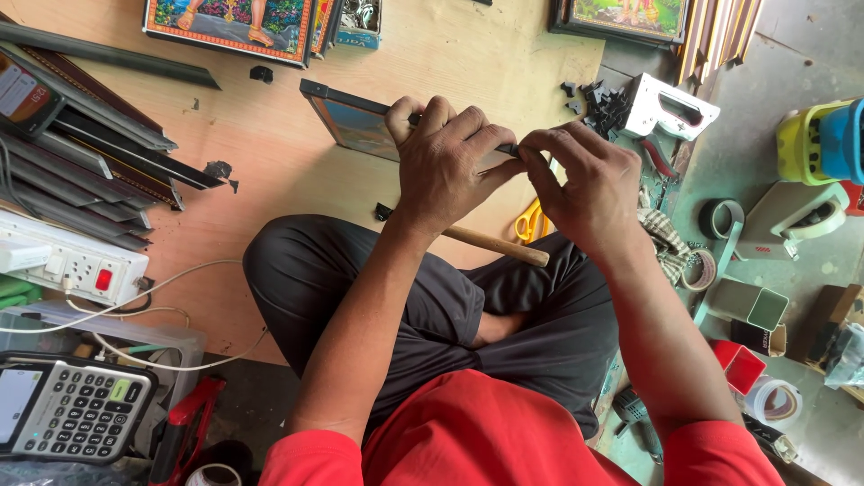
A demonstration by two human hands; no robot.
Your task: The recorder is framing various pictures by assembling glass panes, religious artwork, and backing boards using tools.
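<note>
left hand (445, 162): curled tight, fingers wrapped over the top edge of a picture frame (355, 117), thumb and fingertips pinching a thin dark strip (506, 148) at the frame's right end.
right hand (585, 184): also closed up, fingertips meeting the left hand's right at that dark strip, so both are pinching the same spot.
picture frame: stood on edge on the plywood board (270, 171), tilted, dark border with a blue picture face, right in front of the person's crossed legs.
under the hands: a wooden handle (495, 245) sticks out below the left wrist, and yellow scissors (529, 220) lie just beside it.
right of the hands: a little heap of black clips (605, 108) next to a white staple gun (670, 108), checked cloth (666, 243) close by.
containers, right side: green open box (751, 304), looks empty as far as I can see; small red box (740, 367) below it, can't make out the inside; tape rolls (720, 216) lying loose nearby.
containers, top: a small box (360, 22) at the board's far edge with shiny metal bits in it, can't tell what exactly.
left side: stack of dark frame strips (81, 153), white power strip (72, 261), calculator (76, 409) on top of a clear plastic tub (135, 337).
</note>
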